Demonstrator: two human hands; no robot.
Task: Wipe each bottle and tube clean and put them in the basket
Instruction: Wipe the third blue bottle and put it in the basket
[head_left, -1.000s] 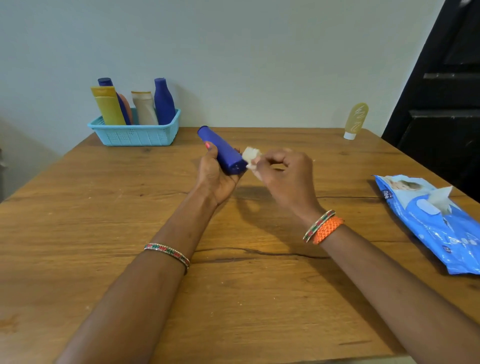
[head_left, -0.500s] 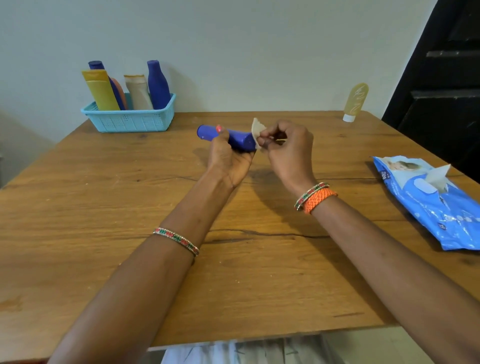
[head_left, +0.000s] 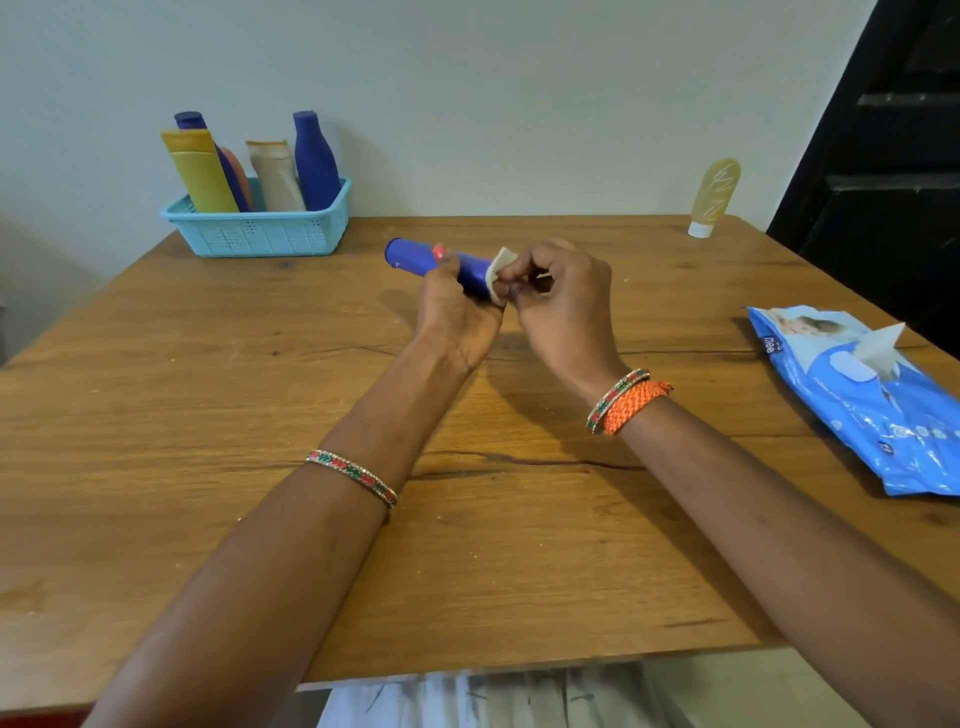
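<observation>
Nearest, two bare forearms reach forward over the wooden worktop (head_left: 156, 415), a beaded bangle (head_left: 353, 477) on the left one and a beaded bangle beside an orange woven band (head_left: 631, 405) on the right wrist. Past them, above the middle of the worktop, the left hand (head_left: 457, 312) curls its fingers and thumb round a dark blue tube (head_left: 415, 258), which lies nearly level in the air with its far end pointing left and slightly away. The right hand (head_left: 563, 301) meets it at the near end, fingers bent, pinching a small whitish wipe (head_left: 500, 270) against that end of the tube. Off to the right, a blue pack of wet wipes (head_left: 872, 410) lies flat on the worktop with one sheet sticking up out of its opening, well apart from the hands. Farther back on the left, a light blue basket (head_left: 260, 234) sits near the wall edge of the worktop and holds a yellow tube (head_left: 200, 174), a dark blue bottle (head_left: 314, 156), a beige tube (head_left: 275, 174), another blue bottle and something orange behind the yellow one, all standing upright or leaning. At the far right corner, a pale yellow tube (head_left: 712, 195) stands on its white cap by the wall, alone.
</observation>
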